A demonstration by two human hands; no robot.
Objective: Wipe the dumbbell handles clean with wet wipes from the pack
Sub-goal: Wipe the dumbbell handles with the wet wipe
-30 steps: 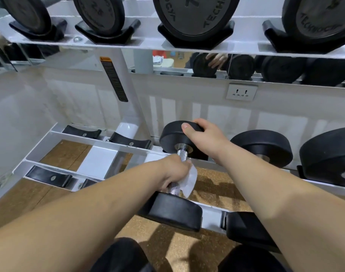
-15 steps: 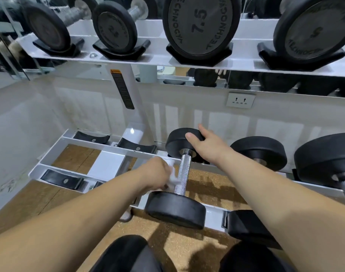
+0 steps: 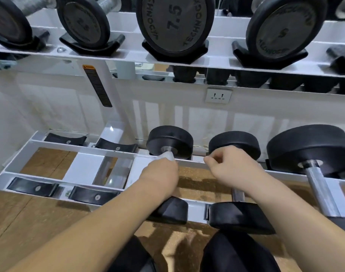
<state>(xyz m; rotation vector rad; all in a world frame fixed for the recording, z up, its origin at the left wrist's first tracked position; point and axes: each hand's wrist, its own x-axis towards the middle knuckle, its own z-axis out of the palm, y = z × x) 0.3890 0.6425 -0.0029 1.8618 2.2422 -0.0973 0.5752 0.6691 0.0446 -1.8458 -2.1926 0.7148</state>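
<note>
The first dumbbell lies on the lower rack, its far black head point(image 3: 170, 141) toward the wall and its near head point(image 3: 172, 210) toward me. My left hand point(image 3: 160, 178) covers its handle and grips a white wet wipe point(image 3: 167, 155), which sticks out at the far end of the handle against the far head. My right hand point(image 3: 231, 167) hovers with curled fingers over the second dumbbell point(image 3: 240, 217), above its handle point(image 3: 238, 195), with nothing visible in it. I cannot see whether it touches that handle. The pack of wipes is out of view.
A third, larger dumbbell point(image 3: 313, 150) with a bare steel handle lies at the right. Black cradles point(image 3: 33, 186) sit to the left on the white lower rack point(image 3: 75, 169). Above hangs the upper shelf point(image 3: 128, 55) with several dumbbells, one marked 7.5 point(image 3: 175, 22). My knees are at the bottom.
My right hand left the first dumbbell's far head and moved right over the second dumbbell. My left hand went back onto the first handle with the wipe and slid toward its far end.
</note>
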